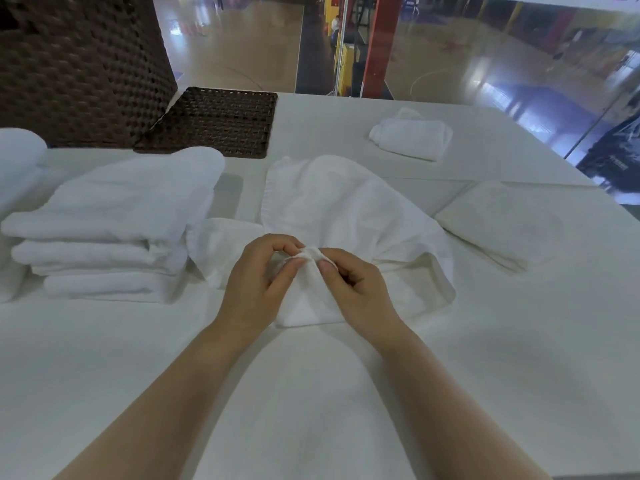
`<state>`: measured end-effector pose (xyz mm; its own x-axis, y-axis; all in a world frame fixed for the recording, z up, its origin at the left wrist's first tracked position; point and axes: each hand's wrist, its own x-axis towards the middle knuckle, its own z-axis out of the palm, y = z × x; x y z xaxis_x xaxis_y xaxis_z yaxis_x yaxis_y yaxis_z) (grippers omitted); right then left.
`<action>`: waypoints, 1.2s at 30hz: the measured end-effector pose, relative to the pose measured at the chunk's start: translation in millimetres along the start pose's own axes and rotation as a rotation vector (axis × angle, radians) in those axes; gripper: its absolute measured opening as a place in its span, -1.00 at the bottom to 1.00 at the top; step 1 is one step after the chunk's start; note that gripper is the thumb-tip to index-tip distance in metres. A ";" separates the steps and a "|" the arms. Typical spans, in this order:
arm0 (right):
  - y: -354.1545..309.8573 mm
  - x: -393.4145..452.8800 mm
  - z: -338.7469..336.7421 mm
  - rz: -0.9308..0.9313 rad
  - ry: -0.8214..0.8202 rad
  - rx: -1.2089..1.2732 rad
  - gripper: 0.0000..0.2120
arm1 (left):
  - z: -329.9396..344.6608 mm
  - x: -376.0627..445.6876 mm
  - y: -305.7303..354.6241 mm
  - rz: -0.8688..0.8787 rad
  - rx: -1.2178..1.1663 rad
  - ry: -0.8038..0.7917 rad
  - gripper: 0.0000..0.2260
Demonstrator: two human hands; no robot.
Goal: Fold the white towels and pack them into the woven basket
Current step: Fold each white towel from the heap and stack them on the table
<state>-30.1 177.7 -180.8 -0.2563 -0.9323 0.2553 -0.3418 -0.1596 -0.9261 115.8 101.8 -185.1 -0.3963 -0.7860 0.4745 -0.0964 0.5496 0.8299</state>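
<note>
While both hands meet at the centre of the tabletop (450, 358), the left hand (258, 285) and right hand (360, 289) each pinch the same small bunch of cloth between thumb and fingertips, so both grips are closed on a corner or edge of the loose towel (346, 209). This towel lies unfolded and rumpled just beyond the hands, with its pinched part lifted slightly off the surface. Its long axis appears to run from the hands away toward the far edge of the tabletop, leaning a little to the left, with the rounded far end pointing toward the basket lid (221, 121); the crumpling makes this reading approximate.

Progress, as judged from the layout: a stack of folded towels (114, 233) stands to the left, just beside the loose towel, and its layers lie flat with their long edges running roughly left to right. A further small folded towel (412, 135) sits well apart at the far right, and a flat folded cloth (498, 220) lies to the right of the loose towel. The woven basket (79, 64) stands at the far left corner with its lid lying flat beside it; its interior is not visible, so whether any towels are packed cannot be told. The loose towel has yet to be folded, and the folded pieces seen on the tabletop have yet to be moved into the basket.
</note>
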 end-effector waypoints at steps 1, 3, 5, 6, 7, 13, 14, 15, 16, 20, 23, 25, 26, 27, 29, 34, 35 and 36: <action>1.8 -0.2 0.2 0.001 -0.010 -0.015 -0.79 | -0.1 -0.2 -0.5 0.020 0.025 -0.003 -0.96; 4.5 0.1 0.4 0.002 -0.023 -0.027 -0.79 | -0.3 -0.8 -1.4 0.032 0.066 -0.014 -0.96; 6.2 0.2 -0.2 0.003 -0.033 -0.024 -0.79 | 0.2 -0.8 -1.5 0.008 0.065 -0.015 -0.94; 6.9 0.4 -0.5 0.006 -0.039 -0.026 -0.79 | 0.3 -0.8 -1.6 -0.009 0.058 -0.016 -0.90; 7.3 0.2 -0.7 0.007 -0.047 -0.030 -0.79 | 0.3 -0.6 -1.4 -0.024 0.055 -0.020 -0.85; 9.2 -0.5 0.5 -0.035 -0.032 -0.115 -0.83 | 0.6 2.4 -1.7 -0.026 0.064 -0.064 -0.91; 8.8 -0.7 0.1 -0.028 -0.016 -0.106 -0.84 | 0.7 2.5 -1.2 -0.030 0.059 -0.057 -0.91; 8.8 -0.7 -0.3 -0.021 0.003 -0.089 -0.87 | 0.8 2.2 -0.8 -0.027 0.060 -0.048 -0.91; 7.1 -1.3 -0.5 -0.016 0.020 -0.083 -0.88 | 1.1 1.8 -0.4 -0.021 0.064 -0.040 -0.92; -0.5 -1.3 -3.8 0.024 0.078 -0.005 -0.93 | 2.1 1.3 -1.1 -0.022 0.039 -0.024 -0.95; -2.0 5.8 -27.1 0.152 0.296 0.282 -0.85 | 0.7 2.3 -3.4 -0.072 -0.009 -0.006 -0.96; 4.7 7.2 -52.9 0.125 0.430 0.035 -0.75 | -0.6 1.7 -4.4 -0.106 -0.041 0.007 -0.95; 6.2 6.0 -67.9 0.098 0.422 -0.162 -0.71 | -0.8 1.3 -4.8 -0.119 -0.059 0.010 -0.94; 6.6 3.6 -82.9 0.081 0.364 -0.373 -0.69 | -0.6 0.8 -5.0 -0.127 -0.073 0.014 -0.93; 5.4 -1.8 -114.3 0.143 0.155 -0.755 -0.64 | -0.1 -0.2 -5.2 -0.139 -0.080 0.020 -0.93; 7.8 -10.9 -137.6 0.285 -0.010 -0.977 -0.57 | -1.4 -1.7 -5.3 -0.142 -0.071 0.025 -0.92; 8.2 -10.2 -136.3 0.254 0.041 -0.988 -0.64 | -1.2 -2.1 -4.7 -0.138 -0.068 0.032 -0.90; 7.6 -7.7 -136.1 0.242 0.094 -1.008 -0.73 | -1.0 -2.5 -3.3 -0.139 -0.067 0.038 -0.87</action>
<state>-153.7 227.9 -152.0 -0.4732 -0.8673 0.1543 -0.8578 0.4139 -0.3047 118.0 101.7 -188.8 -0.3483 -0.8640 0.3635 -0.0867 0.4158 0.9053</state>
